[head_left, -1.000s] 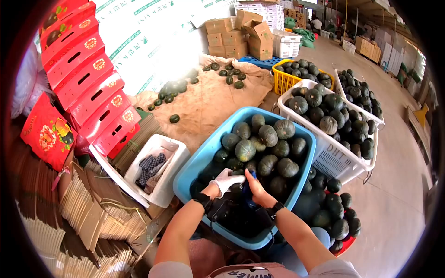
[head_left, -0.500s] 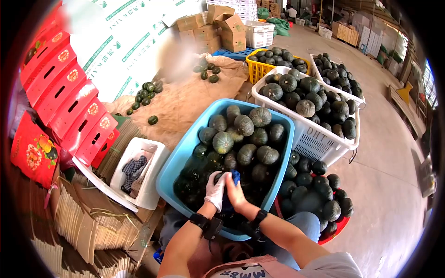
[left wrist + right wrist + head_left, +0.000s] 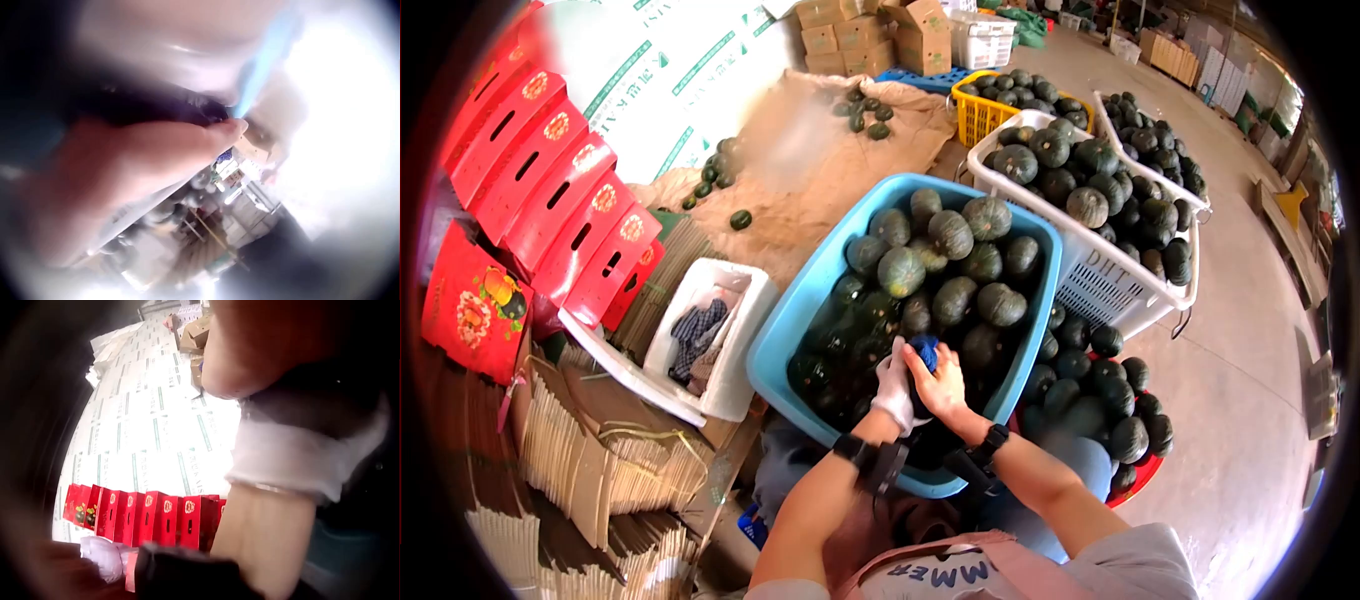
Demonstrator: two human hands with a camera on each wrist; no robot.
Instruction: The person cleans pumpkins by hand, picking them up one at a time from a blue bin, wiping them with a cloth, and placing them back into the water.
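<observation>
Both hands meet over the near part of a blue tub (image 3: 772,362) in the head view. The left hand (image 3: 891,388), in a white glove, grips a small dark green pumpkin (image 3: 290,403), mostly hidden between the two palms. Bare and close against it, the right hand (image 3: 941,382) holds a bunched blue cloth (image 3: 924,348) at the pumpkin's far side. Several more dark green pumpkins (image 3: 901,272) are heaped in the tub's far half, and others sit low in dark water at its left. In the left wrist view, the bare fingers (image 3: 156,150) lie beside the blurred glove.
Right of the tub are a white crate (image 3: 1090,280), a yellow crate (image 3: 975,122) and a red basin (image 3: 1148,472), all heaped with pumpkins. To the left stand a white foam box (image 3: 750,360) with cloths, red cartons (image 3: 565,205) and flattened cardboard (image 3: 570,455). Loose pumpkins lie on a tan sheet (image 3: 785,205).
The hands have drawn together and turned about the pumpkin, and the blue cloth now shows above the right fingers. The head view has shifted, so the surroundings sit differently in it.
</observation>
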